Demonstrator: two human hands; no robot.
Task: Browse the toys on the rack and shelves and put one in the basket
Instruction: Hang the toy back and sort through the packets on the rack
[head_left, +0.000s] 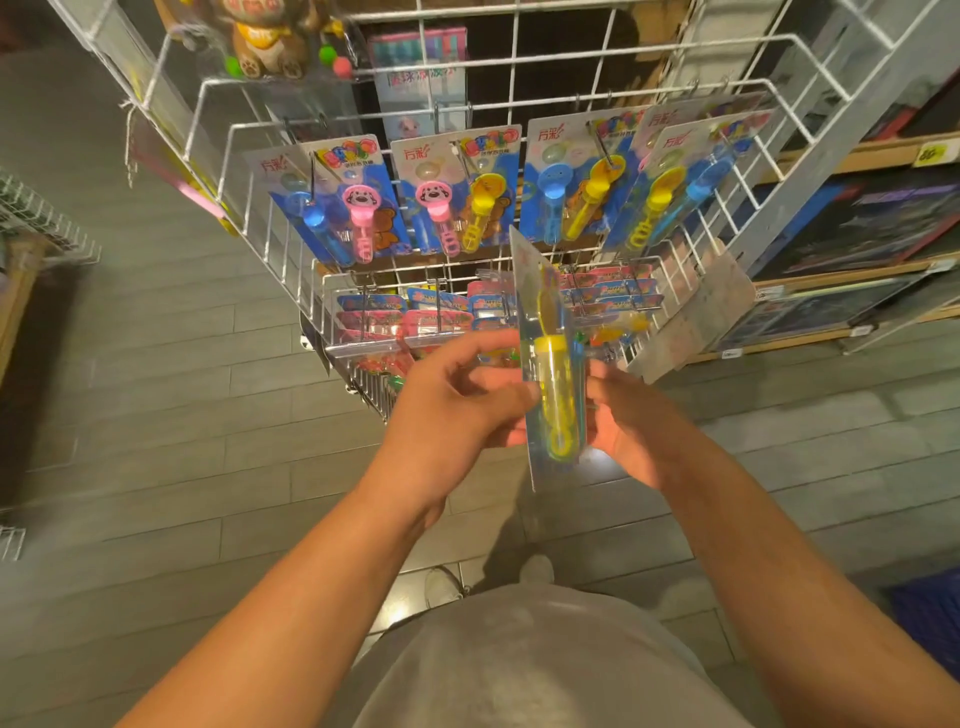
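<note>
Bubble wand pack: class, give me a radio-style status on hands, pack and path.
Both hands, left hand and right hand, grip bubble wand pack, held off wire rack. Basket not clearly in view. Nothing blocking.

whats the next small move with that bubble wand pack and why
Probably turn the bubble wand pack face-on for a look. Both the left hand and the right hand hold it off the wire rack, edge toward the camera, so its front is hard to read. A blue shape at the lower right may be the basket, but that is unclear.
</note>
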